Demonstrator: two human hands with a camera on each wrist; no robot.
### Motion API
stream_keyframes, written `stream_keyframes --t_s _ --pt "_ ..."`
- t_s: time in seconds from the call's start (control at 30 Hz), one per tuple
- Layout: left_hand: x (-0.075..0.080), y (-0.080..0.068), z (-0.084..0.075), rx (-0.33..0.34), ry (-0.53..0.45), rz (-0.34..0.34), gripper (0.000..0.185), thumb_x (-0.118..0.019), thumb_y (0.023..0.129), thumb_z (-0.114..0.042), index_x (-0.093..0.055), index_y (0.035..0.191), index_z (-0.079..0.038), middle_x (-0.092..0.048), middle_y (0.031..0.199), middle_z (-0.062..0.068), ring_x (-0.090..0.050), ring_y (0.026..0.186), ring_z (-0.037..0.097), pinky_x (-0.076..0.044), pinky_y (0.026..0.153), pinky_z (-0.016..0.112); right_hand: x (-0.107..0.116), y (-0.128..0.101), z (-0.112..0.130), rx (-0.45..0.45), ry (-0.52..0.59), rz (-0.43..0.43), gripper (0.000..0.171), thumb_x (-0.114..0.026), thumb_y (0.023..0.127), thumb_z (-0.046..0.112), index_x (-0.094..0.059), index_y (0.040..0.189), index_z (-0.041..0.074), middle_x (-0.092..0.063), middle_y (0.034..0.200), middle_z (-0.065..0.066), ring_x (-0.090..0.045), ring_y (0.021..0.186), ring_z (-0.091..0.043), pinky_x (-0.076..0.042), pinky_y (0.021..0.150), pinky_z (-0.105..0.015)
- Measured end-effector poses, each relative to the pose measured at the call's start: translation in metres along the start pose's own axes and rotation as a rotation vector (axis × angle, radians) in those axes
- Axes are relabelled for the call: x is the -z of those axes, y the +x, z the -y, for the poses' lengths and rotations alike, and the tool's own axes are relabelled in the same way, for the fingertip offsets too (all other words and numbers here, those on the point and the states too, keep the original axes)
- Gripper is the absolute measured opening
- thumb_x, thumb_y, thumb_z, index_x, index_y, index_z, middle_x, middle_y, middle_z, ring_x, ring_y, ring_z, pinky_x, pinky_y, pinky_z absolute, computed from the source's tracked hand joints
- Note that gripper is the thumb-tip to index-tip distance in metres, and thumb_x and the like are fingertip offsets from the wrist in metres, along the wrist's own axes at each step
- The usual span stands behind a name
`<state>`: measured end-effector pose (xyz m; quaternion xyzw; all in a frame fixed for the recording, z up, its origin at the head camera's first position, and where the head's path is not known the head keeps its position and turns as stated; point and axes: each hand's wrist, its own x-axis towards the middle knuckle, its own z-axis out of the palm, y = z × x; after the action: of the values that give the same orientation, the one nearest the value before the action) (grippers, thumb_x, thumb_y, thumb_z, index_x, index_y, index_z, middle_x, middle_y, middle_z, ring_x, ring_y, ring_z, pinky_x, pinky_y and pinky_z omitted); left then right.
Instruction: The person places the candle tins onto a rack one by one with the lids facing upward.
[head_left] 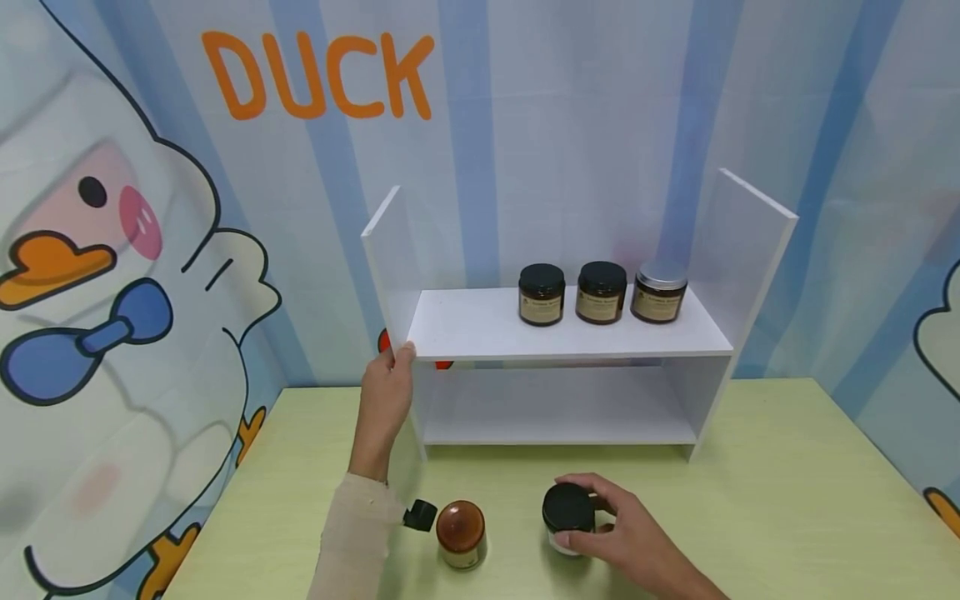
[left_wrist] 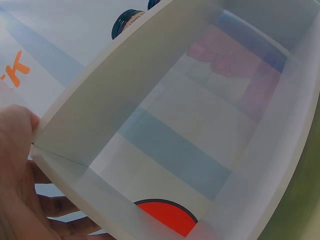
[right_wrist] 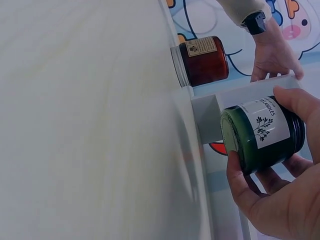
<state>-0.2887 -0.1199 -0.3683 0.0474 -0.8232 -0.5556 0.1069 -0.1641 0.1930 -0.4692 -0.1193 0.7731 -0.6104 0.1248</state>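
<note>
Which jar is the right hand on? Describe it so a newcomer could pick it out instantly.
Start at the white shelf unit on the pale green table. Two jars stand on the table in front of it; the right hand grips the right-hand one, the green jar. It has a black lid and white leaf-print label, unlike the amber jar beside it.

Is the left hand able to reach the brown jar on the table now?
Probably yes. The left hand holds the shelf's corner, and the brown jar stands just below its forearm with nothing between; it must release the shelf first.
</note>
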Motion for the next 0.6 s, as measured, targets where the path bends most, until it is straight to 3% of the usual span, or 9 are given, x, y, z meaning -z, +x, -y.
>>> stream_keyframes --t_s 0.4,0.6 --pt "0.000 0.002 0.001 -0.003 0.004 -0.008 0.057 -0.040 0.105 -0.044 -0.057 0.137 0.000 -0.059 0.136 0.016 -0.052 0.111 0.031 -0.042 0.097 0.053 0.001 0.003 0.009 0.025 0.014 -0.068 0.057 -0.084 0.084 0.026 -0.060 0.135 0.026 -0.055 0.140 -0.012 -0.059 0.114 -0.031 -0.057 0.083 -0.033" --pt "0.000 0.000 0.000 -0.008 0.003 -0.006 0.057 -0.040 0.105 -0.043 -0.057 0.138 0.001 -0.058 0.138 0.017 -0.053 0.116 0.032 -0.042 0.102 0.056 0.002 0.003 0.014 0.043 -0.011 -0.087 0.057 -0.083 0.085 0.028 -0.060 0.137 0.027 -0.058 0.138 -0.011 -0.060 0.115 -0.030 -0.056 0.082 -0.034"
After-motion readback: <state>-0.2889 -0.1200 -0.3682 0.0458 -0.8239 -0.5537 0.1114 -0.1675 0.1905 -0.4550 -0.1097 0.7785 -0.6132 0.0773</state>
